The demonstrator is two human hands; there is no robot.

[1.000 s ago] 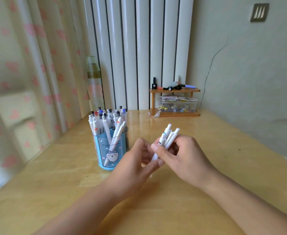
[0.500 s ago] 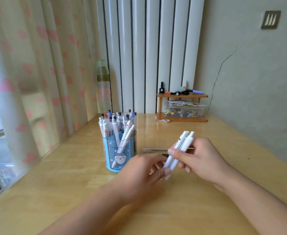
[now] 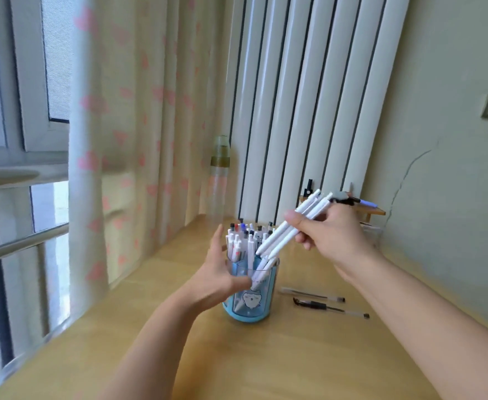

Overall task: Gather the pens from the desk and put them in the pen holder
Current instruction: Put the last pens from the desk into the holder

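Observation:
A blue see-through pen holder (image 3: 258, 306) with a cat picture stands on the wooden desk (image 3: 294, 356), packed with several white pens. My left hand (image 3: 216, 272) wraps the holder's left side, thumb across its front. My right hand (image 3: 332, 235) grips a bundle of white pens (image 3: 291, 226), tilted down to the left, their tips just above the holder's rim. Two clear pens lie on the desk right of the holder: one (image 3: 312, 294) nearer the wall, and one with a black grip (image 3: 330, 307) closer to me.
A tall clear bottle (image 3: 219, 180) stands behind the holder by the curtain. A small wooden shelf (image 3: 372, 210) with small items sits against the back wall, partly hidden by my right hand. A window with a metal rail (image 3: 20, 243) lies to the left.
My right hand lifted the white pens up and left until their tips hang over the holder. My left hand left the pens and took hold of the holder. The view swung left.

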